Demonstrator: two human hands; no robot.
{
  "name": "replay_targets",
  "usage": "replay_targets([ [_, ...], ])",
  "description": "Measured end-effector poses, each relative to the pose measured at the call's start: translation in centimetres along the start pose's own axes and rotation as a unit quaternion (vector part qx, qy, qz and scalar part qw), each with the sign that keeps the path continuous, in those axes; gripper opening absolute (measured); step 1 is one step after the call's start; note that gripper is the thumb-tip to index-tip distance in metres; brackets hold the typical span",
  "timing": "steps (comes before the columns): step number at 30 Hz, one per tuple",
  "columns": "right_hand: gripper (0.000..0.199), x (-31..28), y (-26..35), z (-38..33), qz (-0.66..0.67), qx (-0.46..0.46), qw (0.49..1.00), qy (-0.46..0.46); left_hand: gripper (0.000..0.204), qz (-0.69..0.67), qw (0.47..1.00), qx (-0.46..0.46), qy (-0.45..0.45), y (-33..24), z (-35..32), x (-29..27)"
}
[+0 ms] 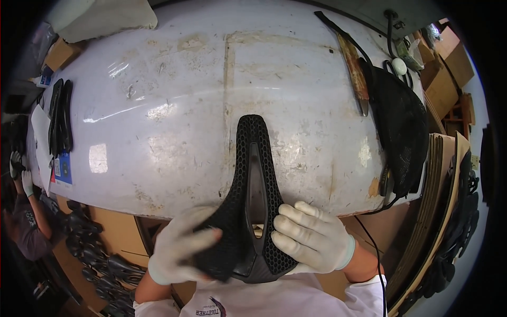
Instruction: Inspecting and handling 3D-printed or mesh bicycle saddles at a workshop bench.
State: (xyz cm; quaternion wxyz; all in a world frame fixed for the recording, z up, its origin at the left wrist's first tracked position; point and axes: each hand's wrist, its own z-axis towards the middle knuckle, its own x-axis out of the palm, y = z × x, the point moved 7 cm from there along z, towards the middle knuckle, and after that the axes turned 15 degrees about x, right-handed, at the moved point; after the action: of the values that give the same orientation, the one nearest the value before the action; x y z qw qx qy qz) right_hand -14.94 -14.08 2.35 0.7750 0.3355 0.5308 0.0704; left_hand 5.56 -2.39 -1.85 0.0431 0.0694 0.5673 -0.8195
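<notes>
A pale, scuffed bench (185,105). Along its right edge lie a worn tool (353,66) and a black mesh bag (398,127); near its left edge, two slim black pieces (60,116) and a blue card (64,168). Beyond the left edge, a co-worker's gloved hand (27,182).

A black bicycle saddle (240,182), honeycomb-textured with a long central slot, extends over the bench's front edge, nose pointing inward. The gloved right hand (311,238) grips its right wing, fingers bent together; the left hand (182,245), blurred, half-curls at the other wing, its grip unclear.

A small cardboard box (62,54) sits at the far left corner, contents hidden, as are the bag's.
</notes>
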Motion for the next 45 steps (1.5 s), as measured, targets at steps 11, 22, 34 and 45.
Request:
replay_targets([
  [11, 0.029, 0.2, -0.1, 0.0, 0.016, 0.009, 1.000, 0.001, 0.064, 0.209, 0.971, 0.002, 0.119, -3.2, 3.2, 1.1],
  [22, 0.029, 0.6, -0.3, -0.2, 0.016, 0.028, 0.999, 0.012, 0.079, 0.077, 0.993, -0.027, 0.081, -1.1, 0.8, 2.1],
  [34, 0.035, 1.2, -0.5, -1.2, -0.003, 0.002, 1.000, 0.019, 0.029, 0.356, 0.913, 0.088, 0.180, -2.5, 1.5, 4.4],
  [45, 0.040, 1.2, -0.9, -1.4, 0.026, 0.006, 0.999, 0.030, 0.039, 0.365, 0.903, 0.091, 0.209, -2.3, 1.5, 4.5],
])
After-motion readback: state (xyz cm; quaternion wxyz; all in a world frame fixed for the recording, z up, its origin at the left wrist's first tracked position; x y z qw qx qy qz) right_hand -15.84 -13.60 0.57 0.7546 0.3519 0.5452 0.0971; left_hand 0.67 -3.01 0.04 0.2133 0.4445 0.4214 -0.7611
